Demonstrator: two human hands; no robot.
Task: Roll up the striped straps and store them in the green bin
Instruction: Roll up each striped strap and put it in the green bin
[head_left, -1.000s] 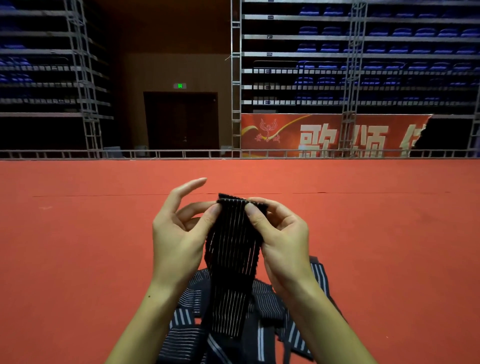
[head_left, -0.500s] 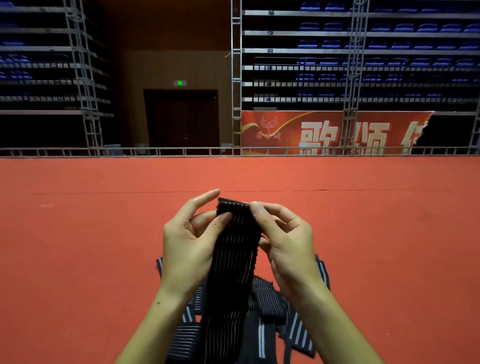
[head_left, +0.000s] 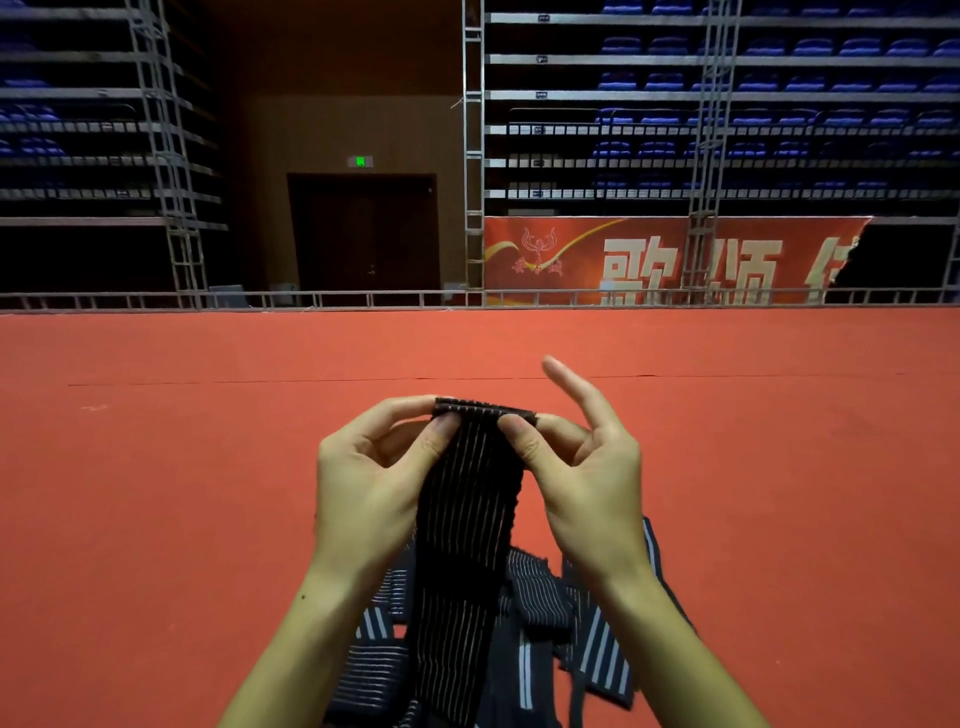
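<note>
I hold a black strap with thin white stripes (head_left: 467, 519) up in front of me; it hangs down toward a heap of other striped straps (head_left: 540, 613) on the red floor. My left hand (head_left: 374, 478) pinches the strap's top left corner between thumb and fingers. My right hand (head_left: 587, 467) pinches the top right corner with thumb and a finger, its index finger sticking up. The top edge is folded over into a narrow first turn. No green bin is in view.
Red carpet (head_left: 208, 493) stretches all around the heap. A low metal rail (head_left: 363, 299) borders its far edge, with truss towers, blue seat rows, a dark door and a red banner (head_left: 649, 260) behind it.
Both hands have lowered slightly and turned the strap's top edge over. My left index finger has curled down onto the strap, while my right index finger has lifted off and points up.
</note>
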